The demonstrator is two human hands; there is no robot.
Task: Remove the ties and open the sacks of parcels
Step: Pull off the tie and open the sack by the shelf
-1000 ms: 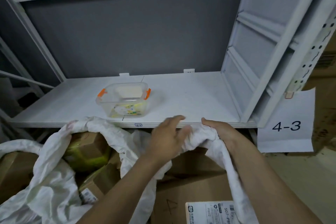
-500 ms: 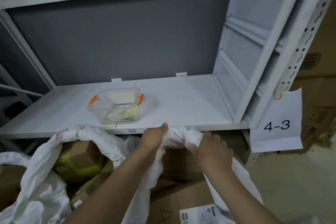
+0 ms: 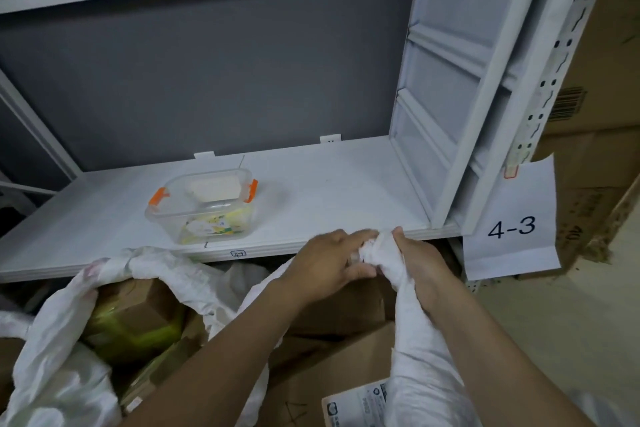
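White sack neck (image 3: 412, 350) runs from centre frame toward lower right; my right hand (image 3: 424, 265) clamps it, left hand (image 3: 329, 263) pinches its bunched tip just leftward.

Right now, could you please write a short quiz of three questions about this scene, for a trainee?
1. True or false: the left hand and the right hand both hold the bunched neck of the white sack.
2. What stands on the shelf? A) scissors B) clear box with orange clips C) tape roll
3. Fill in: the paper sign on the rack reads ___.
Key: 1 true; 2 B; 3 4-3.
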